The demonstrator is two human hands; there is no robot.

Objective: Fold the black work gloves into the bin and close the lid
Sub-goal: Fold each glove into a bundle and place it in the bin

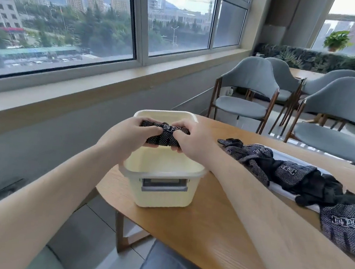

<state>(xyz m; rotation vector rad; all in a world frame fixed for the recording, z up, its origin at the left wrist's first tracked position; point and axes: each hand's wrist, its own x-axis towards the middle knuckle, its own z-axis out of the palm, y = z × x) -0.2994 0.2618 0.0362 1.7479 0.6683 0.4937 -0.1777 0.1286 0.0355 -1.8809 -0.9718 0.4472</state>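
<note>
Head view: both hands are holding one folded glove just above the open bin. The left hand is curling its fingers round the bundle's left end; the right hand is gripping the right end the same way. The two hands are nearly touching at the middle.

The glove is black knit with a fine white dot grid. It is scrunching into a short, lumpy roll, and a white boxy logo print is facing up between the hands.

The bin is sitting directly below the hands. It is glossy cream plastic, rectangular with rounded corners, tapered walls and a rolled rim. A grey latch handle is showing on the near wall.

The counter under the forearms is light wood with visible grain and a rounded edge.

Right of the right hand, loose gloves are lying limp and tangled on a flat white plastic lid. They have the same dotted knit and logo. The nearest one is hanging off the lid onto the counter.

Beyond the hands, grey padded chairs on wooden legs are standing.
</note>
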